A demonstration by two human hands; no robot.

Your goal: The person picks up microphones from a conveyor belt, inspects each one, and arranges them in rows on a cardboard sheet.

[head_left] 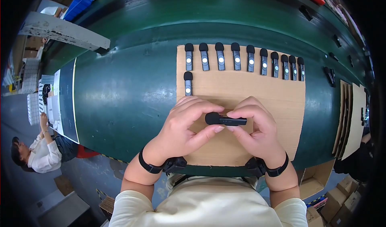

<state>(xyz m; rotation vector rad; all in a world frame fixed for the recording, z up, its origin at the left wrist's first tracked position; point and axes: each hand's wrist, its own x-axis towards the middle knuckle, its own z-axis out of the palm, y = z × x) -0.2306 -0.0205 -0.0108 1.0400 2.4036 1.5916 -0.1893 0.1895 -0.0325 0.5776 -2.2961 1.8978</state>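
Note:
Between my two hands, just above a cardboard sheet (277, 102), a small black wireless microphone with a foam windscreen (232, 121) lies sideways, its foam end to the left. My left hand (183, 124) pinches it near the foam with thumb and forefinger. My right hand (259, 126) grips the body's right end the same way. Along the sheet's far edge stands a row of several like microphones (237, 59), each with a white round spot and its foam pointing away from me. One more microphone (187, 84) sits below the row's left end, beyond my left hand.
The green worktop (120, 90) surrounds the sheet. A pale metal post (64, 30) juts in at the far left. More black pieces (330, 76) and stacked cardboard sheets (350, 120) are at the right. Another person (44, 152) sits at the left. Cardboard boxes (341, 199) stand at the lower right.

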